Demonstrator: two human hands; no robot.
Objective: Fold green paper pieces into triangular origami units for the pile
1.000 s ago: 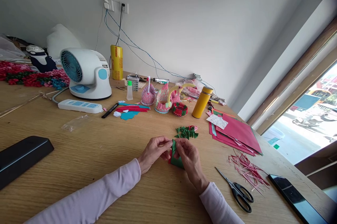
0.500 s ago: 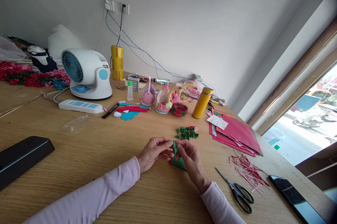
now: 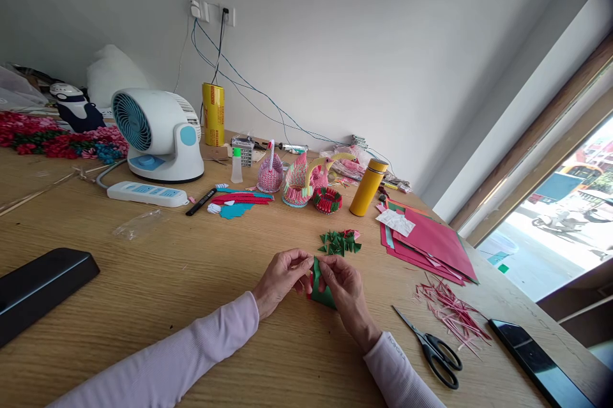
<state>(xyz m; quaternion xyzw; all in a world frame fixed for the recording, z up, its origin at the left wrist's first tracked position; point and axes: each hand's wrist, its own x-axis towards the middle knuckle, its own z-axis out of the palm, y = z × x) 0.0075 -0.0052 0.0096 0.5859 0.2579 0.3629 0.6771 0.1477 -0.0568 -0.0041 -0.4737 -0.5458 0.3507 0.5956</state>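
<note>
Wood-grain bench (image 3: pixel 215 344): green paper (image 3: pixel 317 271) sits between left hand (image 3: pixel 281 277) and right hand (image 3: pixel 345 283), fingers of both pinching its top edge, green folded pieces (image 3: pixel 339 242) just beyond; looks mid-fold, next move likely calls for aligned edges, firm crease.

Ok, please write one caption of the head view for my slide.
Left grip and right grip on green paper, scissors to the right, folded green pieces beyond.
</note>
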